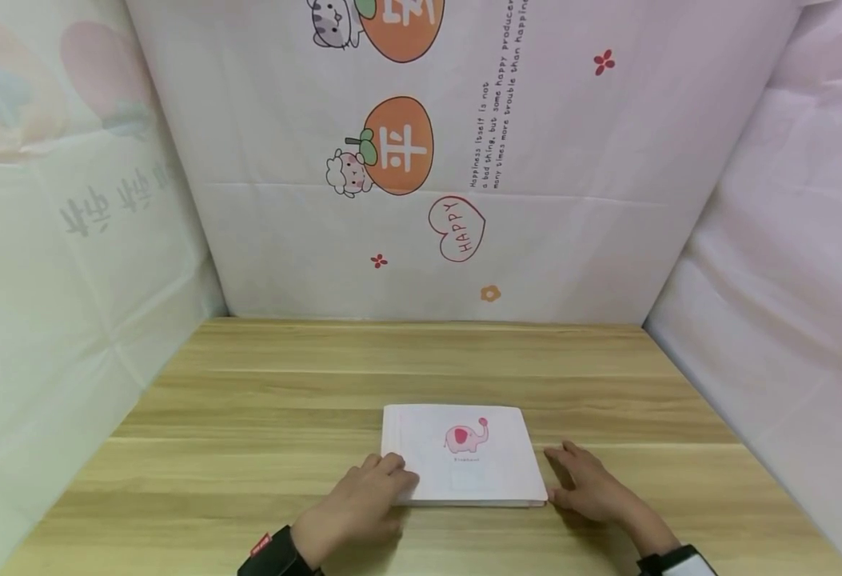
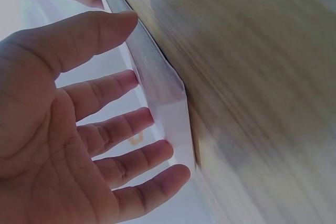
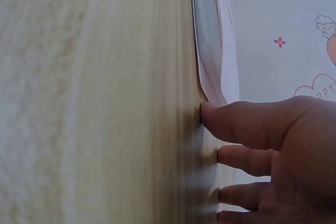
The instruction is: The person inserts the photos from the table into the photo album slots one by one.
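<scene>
A white book (image 1: 496, 468) with a pink elephant (image 1: 466, 437) and a small word on its upper face lies flat on the table. At its lower left corner is my left hand (image 1: 365, 500), the fingertips over the book's left edge. In the left wrist view those fingers (image 2: 123, 163) are spread and fairly straight beside the book's pale side (image 2: 165, 90). My right hand (image 1: 593, 490) rests at the lower right corner. Its thumb (image 3: 247, 123) lies close by that corner in the right wrist view, while other fingertips meet the tabletop.
The wood-grain table (image 1: 284, 384) stretches around the book on all sides. A white printed sheet (image 1: 550, 256) stands as a wall behind it. White cloth walls flank the table on the left (image 1: 68, 320) and right (image 1: 773, 320).
</scene>
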The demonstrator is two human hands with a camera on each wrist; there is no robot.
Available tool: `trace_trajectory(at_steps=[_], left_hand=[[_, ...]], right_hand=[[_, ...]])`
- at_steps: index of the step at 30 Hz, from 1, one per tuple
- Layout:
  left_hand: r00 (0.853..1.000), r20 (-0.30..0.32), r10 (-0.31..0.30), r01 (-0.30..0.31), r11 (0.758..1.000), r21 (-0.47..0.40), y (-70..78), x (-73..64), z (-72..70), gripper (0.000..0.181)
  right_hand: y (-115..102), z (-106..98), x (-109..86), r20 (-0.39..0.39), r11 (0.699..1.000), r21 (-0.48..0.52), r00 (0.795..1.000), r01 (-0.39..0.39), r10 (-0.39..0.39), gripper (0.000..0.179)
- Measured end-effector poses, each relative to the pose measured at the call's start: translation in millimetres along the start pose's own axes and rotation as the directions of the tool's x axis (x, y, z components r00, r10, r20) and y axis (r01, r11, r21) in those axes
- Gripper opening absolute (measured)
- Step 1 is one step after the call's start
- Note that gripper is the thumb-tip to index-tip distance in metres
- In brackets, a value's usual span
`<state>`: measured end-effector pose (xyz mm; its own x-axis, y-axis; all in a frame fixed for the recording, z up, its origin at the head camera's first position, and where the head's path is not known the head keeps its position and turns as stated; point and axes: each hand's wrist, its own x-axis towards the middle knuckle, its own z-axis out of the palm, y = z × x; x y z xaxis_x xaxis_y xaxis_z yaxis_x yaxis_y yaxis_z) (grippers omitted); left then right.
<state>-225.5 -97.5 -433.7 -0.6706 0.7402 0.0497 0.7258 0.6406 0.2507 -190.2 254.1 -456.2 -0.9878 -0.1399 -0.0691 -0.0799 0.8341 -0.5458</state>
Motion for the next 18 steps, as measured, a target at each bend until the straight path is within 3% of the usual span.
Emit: trace_trajectory(at_steps=[15, 18], left_hand=[[1.000, -0.001, -0.008, 0.008, 1.000, -0.010, 0.4, -0.4, -0.9, 0.049], [1.000, -0.001, -0.004, 0.004, 1.000, -0.008, 0.2, 0.9, -1.1, 0.047]], right_hand=[[-1.9, 0.2, 1.0, 0.002, 1.000, 0.001, 1.000, -0.005, 0.005, 0.061], [-4.6, -1.7, 0.8, -0.050, 1.000, 0.014, 0.999, 0.000, 0.000, 0.053]])
